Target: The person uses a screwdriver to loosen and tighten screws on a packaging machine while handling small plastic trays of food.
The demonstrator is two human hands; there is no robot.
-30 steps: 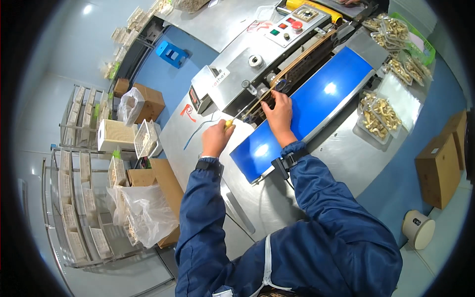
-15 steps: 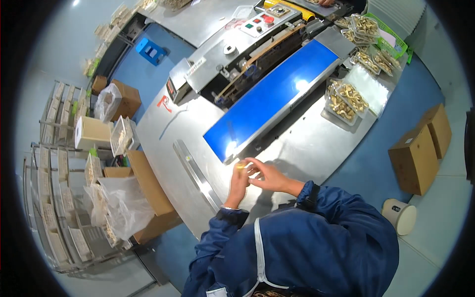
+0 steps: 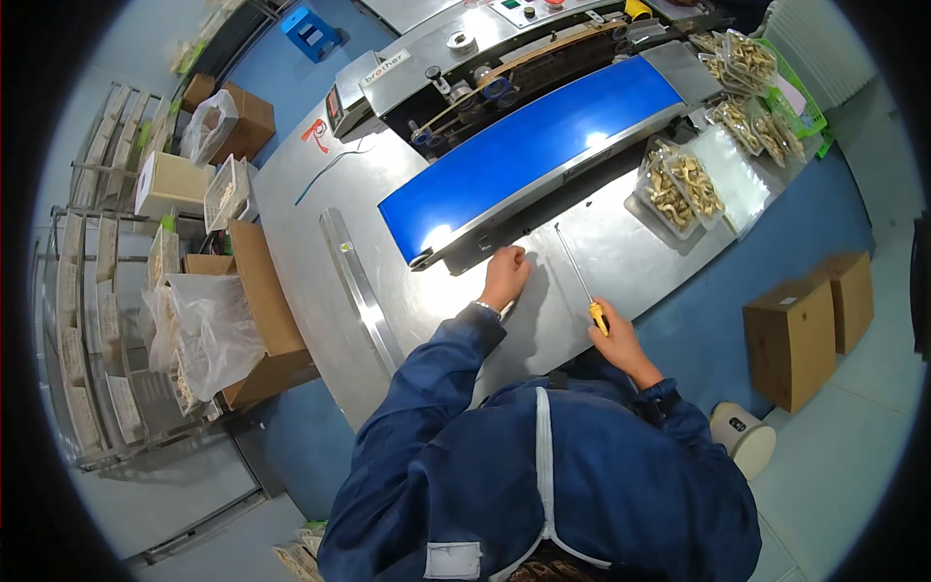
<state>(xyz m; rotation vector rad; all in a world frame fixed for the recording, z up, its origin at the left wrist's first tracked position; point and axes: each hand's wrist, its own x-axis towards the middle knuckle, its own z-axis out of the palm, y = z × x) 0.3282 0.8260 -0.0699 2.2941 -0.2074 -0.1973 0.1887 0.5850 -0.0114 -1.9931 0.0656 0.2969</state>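
Observation:
My right hand (image 3: 626, 347) is wrapped round the yellow and black handle of a screwdriver (image 3: 577, 272). Its long thin shaft points away from me, over the metal table. To the left, my left hand (image 3: 505, 278) is closed, fingers curled in, close to the near edge of a machine with a blue conveyor belt (image 3: 533, 160). Whatever the left fingers may hold is hidden. A gap of bare metal lies between the left hand and the screwdriver.
Trays of dried mushrooms (image 3: 674, 194) and clear plastic bags (image 3: 729, 179) lie on the table's right. A metal rail (image 3: 356, 286) crosses the table (image 3: 305, 247) at left. Cardboard boxes (image 3: 790, 344) stand on the floor at right, with racks (image 3: 92, 330) far left.
My hands have come apart. The screwdriver's yellow part, earlier at my left hand, is now in my right hand, which moved right. The view has shifted too.

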